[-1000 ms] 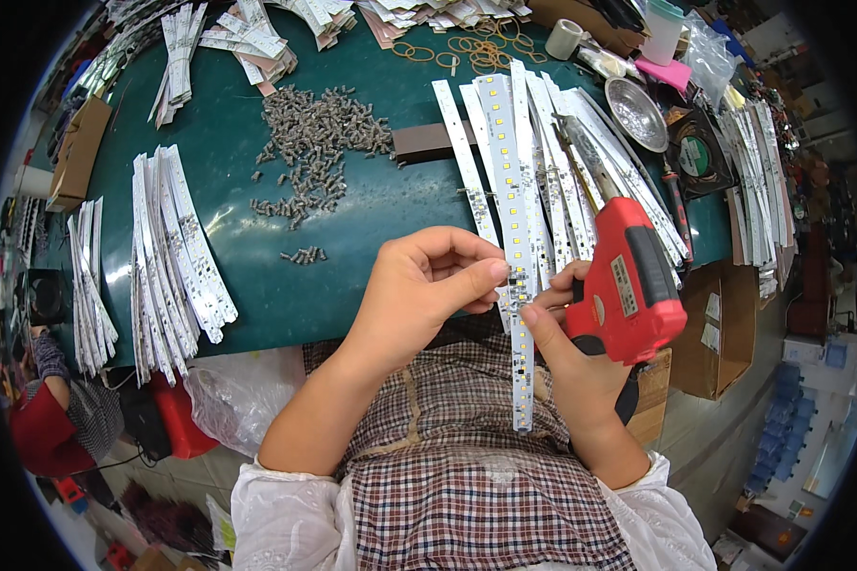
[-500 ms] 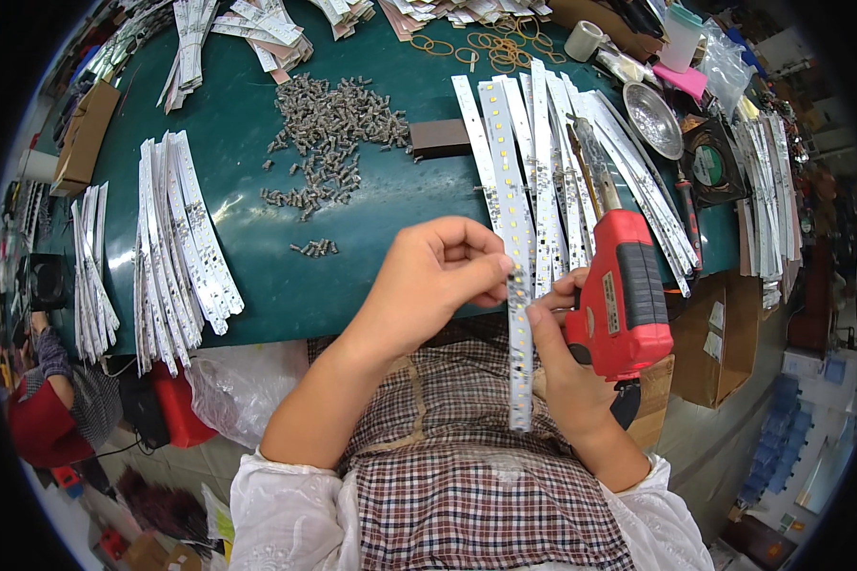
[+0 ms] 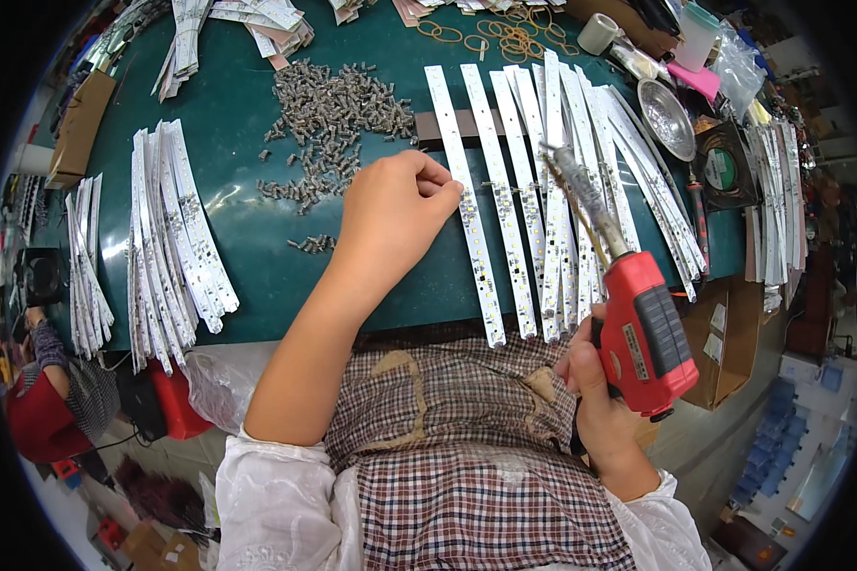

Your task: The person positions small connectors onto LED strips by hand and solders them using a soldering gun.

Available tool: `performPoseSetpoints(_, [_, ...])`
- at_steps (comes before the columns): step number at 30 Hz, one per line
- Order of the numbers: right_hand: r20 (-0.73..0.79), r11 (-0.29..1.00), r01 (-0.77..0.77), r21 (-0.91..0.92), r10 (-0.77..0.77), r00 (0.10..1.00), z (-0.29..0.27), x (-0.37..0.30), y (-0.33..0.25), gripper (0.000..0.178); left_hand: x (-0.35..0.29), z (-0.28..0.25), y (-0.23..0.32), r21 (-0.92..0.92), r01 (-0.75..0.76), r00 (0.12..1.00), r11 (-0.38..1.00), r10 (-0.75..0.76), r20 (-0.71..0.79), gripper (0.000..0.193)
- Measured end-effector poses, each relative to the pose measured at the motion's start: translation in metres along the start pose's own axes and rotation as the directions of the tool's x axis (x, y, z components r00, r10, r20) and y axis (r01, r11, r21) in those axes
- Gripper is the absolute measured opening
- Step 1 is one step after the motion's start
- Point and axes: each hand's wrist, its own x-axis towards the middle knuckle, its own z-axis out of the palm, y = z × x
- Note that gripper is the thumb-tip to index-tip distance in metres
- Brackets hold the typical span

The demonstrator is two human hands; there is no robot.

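Observation:
My left hand is over the green table, its thumb and forefinger pinched at the left edge of a white LED strip. Whether a small part sits between the fingertips is hidden. This strip lies at the left end of a row of similar LED strips, their upper parts propped on a dark brown block. My right hand grips a red and black soldering gun. Its long metal tip, with a thin wire alongside, points up and left over the strips.
Small grey cylindrical parts lie heaped left of the block. Bundles of strips lie farther left. Rubber bands, a metal bowl and a black fan-like box sit toward the back and right. Another person's arm shows at far left.
The LED strip held upright before me now lies at the left of the row. My left hand moved forward and left with it; my right hand let go of it, moving right and down with the soldering gun.

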Motion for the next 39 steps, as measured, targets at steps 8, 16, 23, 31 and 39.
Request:
performPoseSetpoints(8, [0.021,0.998,-0.066,0.016,0.065,0.998,0.009,-0.001,0.02,0.033,-0.006,0.002,0.001,0.007,-0.149,0.982,0.989,0.148,-0.12,0.018])
performPoseSetpoints(16, [0.029,0.986,-0.168,-0.004,0.168,0.985,0.019,0.003,0.02,0.011,-0.007,0.003,-0.004,-0.026,-0.136,0.985,0.99,0.133,-0.112,0.018])
performPoseSetpoints(23, [0.029,0.997,-0.045,-0.061,0.047,0.998,0.023,0.006,0.024,0.011,-0.008,0.003,-0.003,-0.049,-0.116,0.987,0.992,0.11,-0.116,0.018])
performPoseSetpoints(31, [0.02,0.981,-0.179,-0.075,0.181,0.983,0.021,0.004,0.02,0.018,-0.008,0.004,-0.005,-0.027,-0.131,0.984,0.991,0.126,-0.128,0.019])
performPoseSetpoints(39, [0.031,0.986,-0.151,-0.064,0.153,0.988,0.022,0.004,0.02,0.018,-0.008,0.004,-0.004,-0.031,-0.117,0.985,0.993,0.112,-0.129,0.019])
